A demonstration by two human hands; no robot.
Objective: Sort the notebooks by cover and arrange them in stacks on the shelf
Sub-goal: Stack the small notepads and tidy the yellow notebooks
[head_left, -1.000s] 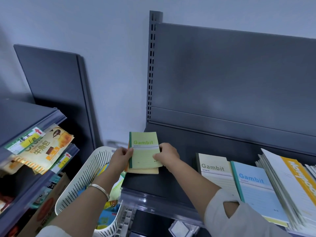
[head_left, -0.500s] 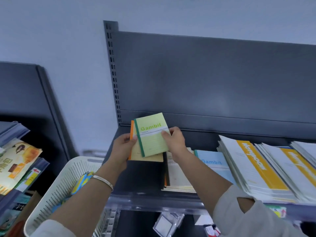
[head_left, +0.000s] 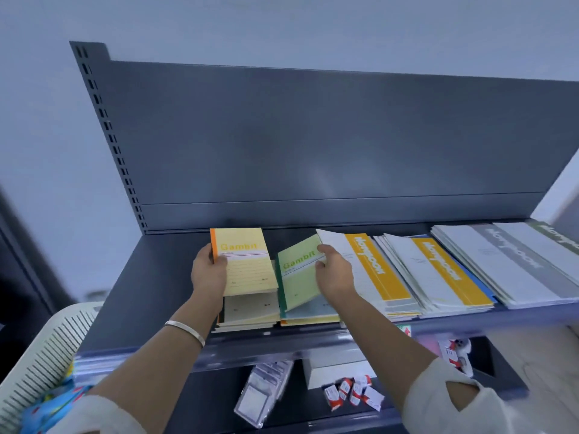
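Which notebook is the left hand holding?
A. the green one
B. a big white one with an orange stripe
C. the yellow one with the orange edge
C: the left hand grips the yellow notebook by its orange spine, while the right hand holds the green notebook.

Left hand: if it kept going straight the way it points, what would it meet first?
Probably the shelf's dark back panel. The left hand, gripping the yellow Gambit notebook, points up and away over bare shelf; nothing else shows in that line, though depth is unclear.
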